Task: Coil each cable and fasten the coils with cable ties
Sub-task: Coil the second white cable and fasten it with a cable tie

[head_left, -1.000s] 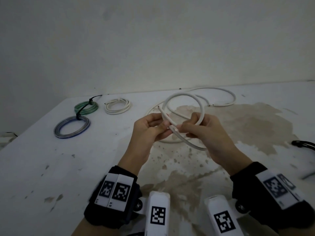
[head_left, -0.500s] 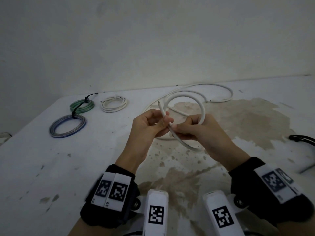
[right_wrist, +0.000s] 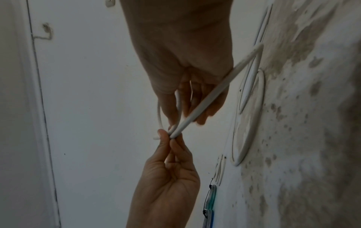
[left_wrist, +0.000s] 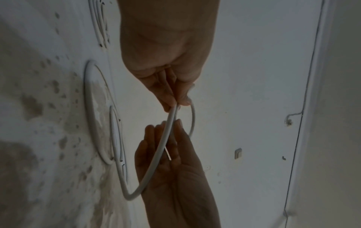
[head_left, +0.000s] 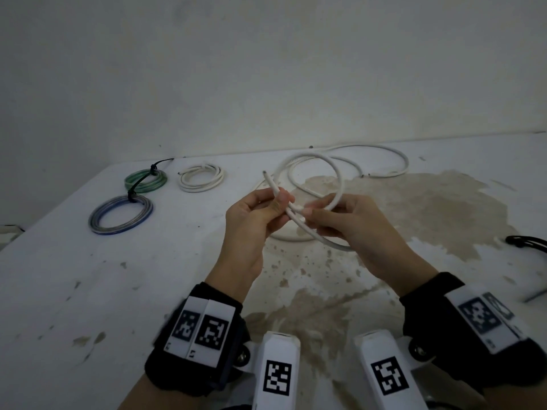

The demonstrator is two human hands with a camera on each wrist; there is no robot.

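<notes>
A long white cable (head_left: pixel 310 156) lies partly on the table, and one loop of it is lifted above the stained patch. My left hand (head_left: pixel 278 202) pinches the cable near its free end (head_left: pixel 264 173), which sticks up to the left. My right hand (head_left: pixel 307 214) pinches the spot where the loop crosses itself, right against the left fingertips. In the left wrist view the left hand (left_wrist: pixel 175 104) grips the cable (left_wrist: pixel 162 146) above the right hand's fingers (left_wrist: pixel 156 134). In the right wrist view the cable (right_wrist: pixel 205 101) runs through the right hand (right_wrist: pixel 175 128).
Three finished coils sit at the far left: a green coil (head_left: pixel 145 180), a blue coil (head_left: pixel 121 214) and a small white coil (head_left: pixel 201 179). A black item (head_left: pixel 527 242) lies at the right edge. The rest of the cable curves toward the back wall (head_left: pixel 384 161).
Both hands have kept their pinch on the crossing of the loop. The loop has opened a little wider and the hands sit slightly closer together.
</notes>
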